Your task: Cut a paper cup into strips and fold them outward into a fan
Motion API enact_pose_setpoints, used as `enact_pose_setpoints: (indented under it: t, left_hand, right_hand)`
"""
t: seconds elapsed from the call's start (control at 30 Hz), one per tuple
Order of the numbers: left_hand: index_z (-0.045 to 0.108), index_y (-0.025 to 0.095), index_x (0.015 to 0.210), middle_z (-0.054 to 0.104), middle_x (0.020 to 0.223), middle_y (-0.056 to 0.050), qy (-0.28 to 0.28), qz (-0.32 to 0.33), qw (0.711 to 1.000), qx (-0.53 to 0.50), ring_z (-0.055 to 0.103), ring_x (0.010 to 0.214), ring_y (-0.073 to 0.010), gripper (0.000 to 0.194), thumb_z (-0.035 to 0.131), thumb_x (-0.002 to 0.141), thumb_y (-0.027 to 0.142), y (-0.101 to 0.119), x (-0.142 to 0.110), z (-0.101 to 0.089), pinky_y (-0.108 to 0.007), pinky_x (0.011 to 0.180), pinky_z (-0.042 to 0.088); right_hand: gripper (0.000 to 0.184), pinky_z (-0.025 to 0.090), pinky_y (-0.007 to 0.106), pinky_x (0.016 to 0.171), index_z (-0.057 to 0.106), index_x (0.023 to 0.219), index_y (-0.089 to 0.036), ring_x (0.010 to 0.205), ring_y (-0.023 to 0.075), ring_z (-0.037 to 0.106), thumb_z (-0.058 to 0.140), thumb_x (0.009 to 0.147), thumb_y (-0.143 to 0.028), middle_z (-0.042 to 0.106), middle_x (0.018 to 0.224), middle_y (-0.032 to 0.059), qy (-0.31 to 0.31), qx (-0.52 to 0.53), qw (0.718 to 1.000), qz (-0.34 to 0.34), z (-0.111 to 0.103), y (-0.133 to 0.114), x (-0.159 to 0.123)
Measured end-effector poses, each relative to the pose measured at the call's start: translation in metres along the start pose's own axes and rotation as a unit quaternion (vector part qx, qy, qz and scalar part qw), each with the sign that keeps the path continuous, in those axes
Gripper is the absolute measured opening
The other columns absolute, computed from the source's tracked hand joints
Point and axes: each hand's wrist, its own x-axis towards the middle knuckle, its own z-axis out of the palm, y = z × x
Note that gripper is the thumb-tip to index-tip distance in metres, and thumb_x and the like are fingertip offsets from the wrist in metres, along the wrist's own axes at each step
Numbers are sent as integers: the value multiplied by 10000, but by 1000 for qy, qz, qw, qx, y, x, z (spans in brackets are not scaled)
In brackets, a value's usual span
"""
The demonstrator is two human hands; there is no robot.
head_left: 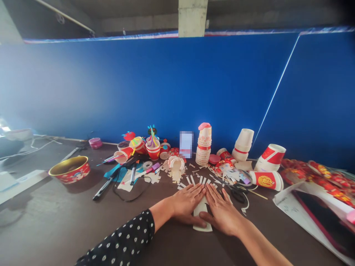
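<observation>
A white paper cutout [202, 222] with a fringe of cut strips at its far end lies on the brown table. My left hand [188, 205] rests flat on its left side, fingers stretched forward. On its right side my right hand [220, 208] presses down, also flat, and the fingertips of both hands almost meet. The hands cover most of the cutout's middle. Beyond it sits a cut paper cup piece [176, 166] with a fringed edge. Black-handled scissors [239, 194] lie just to the right of my right hand.
A stack of paper cups [203, 147] stands by the blue partition [155, 85]. Left are a red and gold bowl [69, 171], a black pen [104, 188] and decorated cups [153, 148]. Right are red and white cups [267, 180] and a phone [327, 218] on a white box.
</observation>
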Motion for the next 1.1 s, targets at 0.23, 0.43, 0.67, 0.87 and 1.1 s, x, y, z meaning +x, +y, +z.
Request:
enact_pose_setpoints:
  t: [0.23, 0.43, 0.67, 0.87, 1.1]
  left_hand:
    - [15, 88, 1415, 39, 1472, -163, 8, 0, 1000, 5, 56, 1349, -278, 993, 372, 721, 702, 1, 0, 1, -403, 1094, 72]
    - [16, 88, 1415, 53, 1471, -165, 14, 4, 1000, 5, 75, 1347, -280, 1020, 384, 703, 719, 0, 1, 2, -397, 1096, 70]
    - [-20, 106, 1416, 8, 1475, -150, 18, 3, 1000, 2, 63, 1346, -294, 1056, 373, 679, 751, 2, 0, 3, -410, 1096, 69]
    - [-4, 87, 1415, 27, 1475, -155, 17, 2, 1000, 1, 61, 1346, -291, 1076, 367, 665, 764, 0, 2, 6, -404, 1097, 59]
    - [4, 67, 1411, 52, 1478, -150, 40, 0, 999, 24, 44, 1353, -251, 993, 305, 731, 725, 6, -4, 4, -370, 1101, 41]
  right_hand:
    - [857, 6, 541, 1060, 116, 1406, -40, 1350, 288, -14, 310, 801, -615, 35, 1468, 164, 0, -4, 1000, 21, 3, 0, 0]
    - [827, 21, 529, 1066, 123, 1404, -36, 1352, 279, 7, 283, 816, -595, 41, 1466, 152, -6, -18, 1000, 23, 1, -2, -1]
    - [788, 43, 557, 1057, 143, 1406, -53, 1349, 295, 22, 274, 832, -576, 81, 1464, 163, 8, -11, 1000, 12, 1, -2, -1]
    - [830, 52, 551, 1060, 148, 1402, -43, 1348, 298, 28, 254, 818, -622, 91, 1460, 169, 5, -17, 1000, 12, 2, -1, 0]
    - [870, 37, 531, 1066, 151, 1396, -32, 1347, 299, 8, 228, 800, -662, 47, 1463, 162, 3, -29, 999, 29, 5, 0, 3]
